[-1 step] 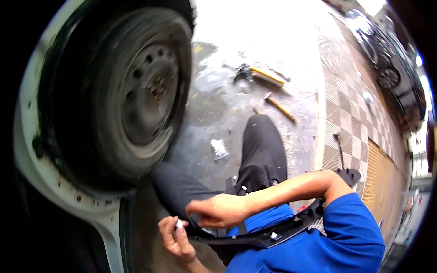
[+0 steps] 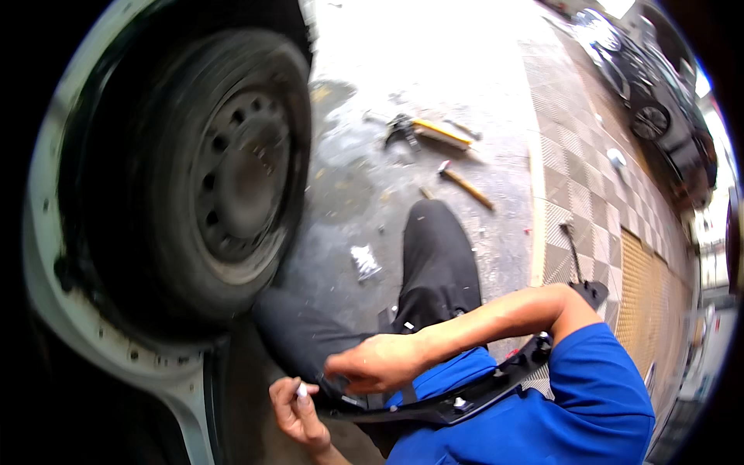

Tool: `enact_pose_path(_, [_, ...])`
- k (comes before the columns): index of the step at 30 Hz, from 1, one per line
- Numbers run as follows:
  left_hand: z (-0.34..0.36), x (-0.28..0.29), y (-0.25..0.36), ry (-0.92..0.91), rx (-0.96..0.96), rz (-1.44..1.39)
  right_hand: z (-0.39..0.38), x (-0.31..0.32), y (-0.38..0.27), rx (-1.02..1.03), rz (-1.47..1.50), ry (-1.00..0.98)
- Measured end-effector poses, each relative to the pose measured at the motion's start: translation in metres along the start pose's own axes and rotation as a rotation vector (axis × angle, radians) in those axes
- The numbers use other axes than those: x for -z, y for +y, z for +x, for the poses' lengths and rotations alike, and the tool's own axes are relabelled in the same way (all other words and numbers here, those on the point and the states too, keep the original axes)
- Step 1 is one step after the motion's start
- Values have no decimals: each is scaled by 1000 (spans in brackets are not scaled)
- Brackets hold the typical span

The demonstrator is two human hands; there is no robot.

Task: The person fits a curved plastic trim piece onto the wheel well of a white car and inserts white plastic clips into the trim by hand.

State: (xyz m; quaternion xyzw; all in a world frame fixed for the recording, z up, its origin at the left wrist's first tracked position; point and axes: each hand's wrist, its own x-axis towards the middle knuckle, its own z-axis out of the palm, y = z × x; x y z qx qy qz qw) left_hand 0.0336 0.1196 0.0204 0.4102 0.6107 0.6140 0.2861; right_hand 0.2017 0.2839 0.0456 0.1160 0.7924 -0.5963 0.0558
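A black curved trim strip (image 2: 496, 385) lies across my lap, with white and dark clips along it. My left hand (image 2: 298, 415), beside its left end, pinches a small white clip (image 2: 302, 390) between thumb and fingers. Just to the right, my right hand (image 2: 380, 363) is closed above the strip, fingers curled downward. Whatever sits inside those fingers is hidden. To my left, a wheel with a dark steel rim (image 2: 246, 182) stands inside the pale wheel arch (image 2: 182, 387) of a car.
On the floor ahead lie a clear bag of small white pieces (image 2: 365, 263), a hammer with a wooden handle (image 2: 467, 188) and a yellow-and-black tool (image 2: 438, 132). Patterned tiles (image 2: 570, 167) run along the right. A dark car (image 2: 659, 108) is parked beyond them.
The wheel, floor tools and parked car sit slightly farther left in the picture. Both hands keep nearly the same places, the left still pinching the white clip.
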Motion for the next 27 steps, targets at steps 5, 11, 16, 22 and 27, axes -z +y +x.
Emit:
enact_pose_path(5, [8,-16,12,-263,260,38,-107,50,14,-215,-57,-397])
enact_pose_path(11, [-20,-14,3,-469,578,-11,-230,36,-13,-456,47,-98])
enact_pose_path(16, [-30,-20,7,-528,538,282,-215,17,-1,-235,-612,166])
enact_pose_path(22, [-21,-15,-19,-197,285,258,-168,95,-21,-82,-824,121])
enact_pose_path(27, [-3,-3,-6,118,215,355,-74,143,-58,103,-1040,67])
